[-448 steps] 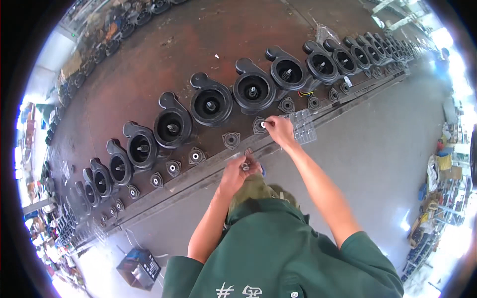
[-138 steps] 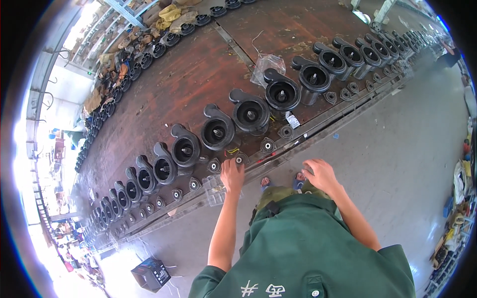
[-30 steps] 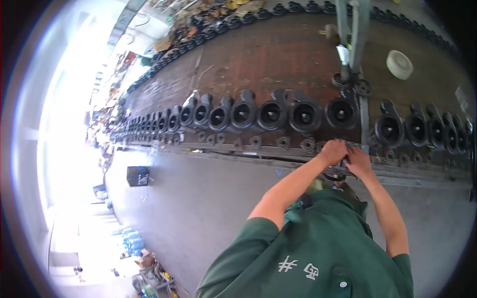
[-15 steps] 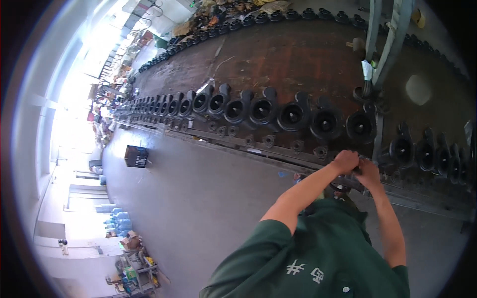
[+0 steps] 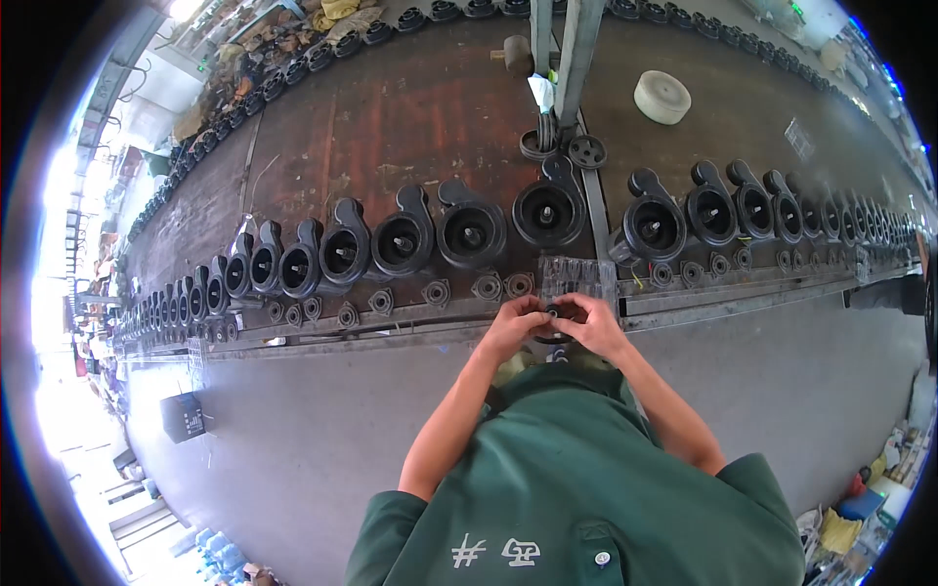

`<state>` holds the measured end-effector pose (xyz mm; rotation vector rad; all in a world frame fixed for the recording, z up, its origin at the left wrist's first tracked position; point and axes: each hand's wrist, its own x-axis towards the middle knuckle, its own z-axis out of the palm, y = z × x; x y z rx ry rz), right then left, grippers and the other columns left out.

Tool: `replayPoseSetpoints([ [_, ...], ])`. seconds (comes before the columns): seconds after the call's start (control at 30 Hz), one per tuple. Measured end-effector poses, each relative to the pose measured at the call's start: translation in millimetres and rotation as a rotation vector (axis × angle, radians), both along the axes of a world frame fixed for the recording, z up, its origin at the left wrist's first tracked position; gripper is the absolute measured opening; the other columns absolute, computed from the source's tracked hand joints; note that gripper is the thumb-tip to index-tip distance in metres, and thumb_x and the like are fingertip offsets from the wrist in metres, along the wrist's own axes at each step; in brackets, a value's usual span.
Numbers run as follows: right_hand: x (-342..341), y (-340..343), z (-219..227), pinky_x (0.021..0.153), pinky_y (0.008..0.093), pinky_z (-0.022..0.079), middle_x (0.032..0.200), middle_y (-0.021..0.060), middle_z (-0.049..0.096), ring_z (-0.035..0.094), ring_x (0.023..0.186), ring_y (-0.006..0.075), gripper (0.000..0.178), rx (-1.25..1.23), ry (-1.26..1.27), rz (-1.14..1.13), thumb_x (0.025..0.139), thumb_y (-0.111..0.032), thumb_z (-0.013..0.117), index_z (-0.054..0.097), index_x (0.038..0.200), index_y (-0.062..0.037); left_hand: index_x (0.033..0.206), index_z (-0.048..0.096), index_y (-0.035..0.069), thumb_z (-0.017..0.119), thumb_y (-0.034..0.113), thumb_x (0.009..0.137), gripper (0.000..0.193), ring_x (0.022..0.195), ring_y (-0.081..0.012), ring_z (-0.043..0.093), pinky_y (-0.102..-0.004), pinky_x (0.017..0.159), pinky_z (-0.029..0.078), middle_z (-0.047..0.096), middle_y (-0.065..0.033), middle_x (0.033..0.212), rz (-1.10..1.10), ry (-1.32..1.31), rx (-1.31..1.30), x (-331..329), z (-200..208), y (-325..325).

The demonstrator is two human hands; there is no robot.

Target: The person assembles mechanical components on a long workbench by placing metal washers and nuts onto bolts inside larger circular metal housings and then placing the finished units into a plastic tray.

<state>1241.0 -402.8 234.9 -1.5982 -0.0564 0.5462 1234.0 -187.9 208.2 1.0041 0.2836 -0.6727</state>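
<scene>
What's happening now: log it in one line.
left hand: holding small dark round part | right hand: holding same part | beyond: clear plastic compartmented tray, black round housing

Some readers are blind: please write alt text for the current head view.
A person's left grip and right grip hold a small dark part by the edge of a long table lined with round black housings. The shirt is green.

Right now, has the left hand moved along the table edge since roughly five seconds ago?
Yes, rightward: the left hand is now much nearer the metal post, having been far to its left.
</scene>
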Motion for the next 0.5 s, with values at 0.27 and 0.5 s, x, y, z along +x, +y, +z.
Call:
replayPoseSetpoints([
  [0.27,-13,33,7,0.075,0.0434,0.056,0.099,0.0132,0.065,0.066,0.086,0.0366,0.038,-0.498,-0.807,0.125,0.078,-0.013,0.080,0.067,0.113,-0.0076,0.127,0.060,0.000,0.044,0.032,0.109,0.040,0.114,-0.0298,0.062,-0.0467,0.102,0.049,0.066,-0.0138,0.120,0.197,0.279,-0.350,-27,-8,1],
  [0.5,-7,42,13,0.079,0.0443,0.056,0.101,0.0130,0.065,0.067,0.094,0.0357,0.042,-0.431,-0.655,0.219,0.078,-0.017,0.082,0.068,0.117,-0.0075,0.129,0.058,-0.003,0.041,0.027,0.110,0.039,0.110,-0.0262,0.062,-0.0416,0.094,0.053,0.064,-0.0145,0.123,0.251,0.189,-0.353,-30,-17,17],
])
